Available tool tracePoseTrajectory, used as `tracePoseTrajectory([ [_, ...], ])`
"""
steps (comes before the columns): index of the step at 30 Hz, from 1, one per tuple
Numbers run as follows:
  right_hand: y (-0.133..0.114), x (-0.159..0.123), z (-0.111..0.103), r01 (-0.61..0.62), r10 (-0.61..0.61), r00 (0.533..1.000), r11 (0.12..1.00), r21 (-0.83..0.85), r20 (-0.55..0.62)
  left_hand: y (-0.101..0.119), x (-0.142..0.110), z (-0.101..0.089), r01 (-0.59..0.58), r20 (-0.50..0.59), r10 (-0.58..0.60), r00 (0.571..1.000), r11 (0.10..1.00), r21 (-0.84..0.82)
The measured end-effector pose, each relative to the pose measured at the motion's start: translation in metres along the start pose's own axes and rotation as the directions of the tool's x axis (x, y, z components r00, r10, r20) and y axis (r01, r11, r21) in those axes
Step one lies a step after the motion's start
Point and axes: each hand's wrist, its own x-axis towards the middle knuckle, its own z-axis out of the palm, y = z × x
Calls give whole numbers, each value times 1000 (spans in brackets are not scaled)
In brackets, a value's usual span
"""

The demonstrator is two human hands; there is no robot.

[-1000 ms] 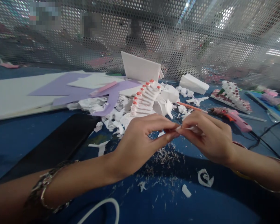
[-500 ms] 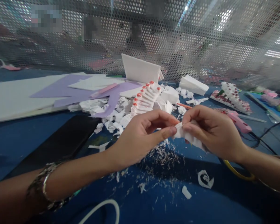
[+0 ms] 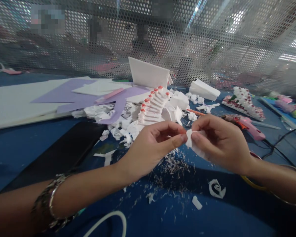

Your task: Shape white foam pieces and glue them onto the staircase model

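Observation:
Between my two hands is a small white piece of paper [image 3: 197, 148], thin and creased. My left hand [image 3: 150, 148] pinches its left edge between thumb and forefinger. With thumb and curled fingers, my right hand [image 3: 219, 141] grips the same piece, hiding part of it. Beyond my left hand stands a row of white folded paper strips [image 3: 153, 107] with red glossy tips. Crumpled white paper scraps [image 3: 125, 131] surround that row. Below my hands lie fine paper shreds [image 3: 174, 168] on the blue table [image 3: 162, 217].
A pink glue gun [image 3: 253, 130] with a black cable lies at right, near a white piece with dark red dots [image 3: 245, 103]. White sheets [image 3: 22, 95] and purple sheets [image 3: 64, 92] cover the back left. A black flat object [image 3: 64, 151] is at left. Perforated metal panel [image 3: 113, 42] stands behind.
Both hands have shifted slightly downward, the right one also a little to the left. The white paper between them has turned slightly. Things on the table stay put.

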Motion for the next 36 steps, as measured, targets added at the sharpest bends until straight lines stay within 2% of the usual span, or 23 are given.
tracePoseTrajectory([
  [4,0,-1,1,63,-72,996,988,-140,-61,4,-3,1,-39,-46,46,998,989,144],
  [7,-1,-1,-1,84,-97,993,979,-188,-62,4,-5,0,-103,-34,112,993,973,209],
  [16,1,2,-4,119,-116,993,985,-124,30,2,-1,-3,-200,35,199,979,934,297],
  [18,1,3,-6,139,-132,990,981,-132,55,2,0,-4,-205,47,200,979,929,308],
  [21,2,4,-8,180,-177,984,964,-195,29,2,0,-5,-190,52,182,982,938,290],
  [26,4,6,-9,417,-415,908,887,-196,54,5,1,-6,-137,54,127,990,945,298],
  [32,2,7,-14,492,-487,869,832,-257,88,5,3,-5,-84,60,73,995,974,210],
  [36,2,7,-16,498,-485,865,802,-330,126,3,5,-6,-78,74,67,995,983,167],
])
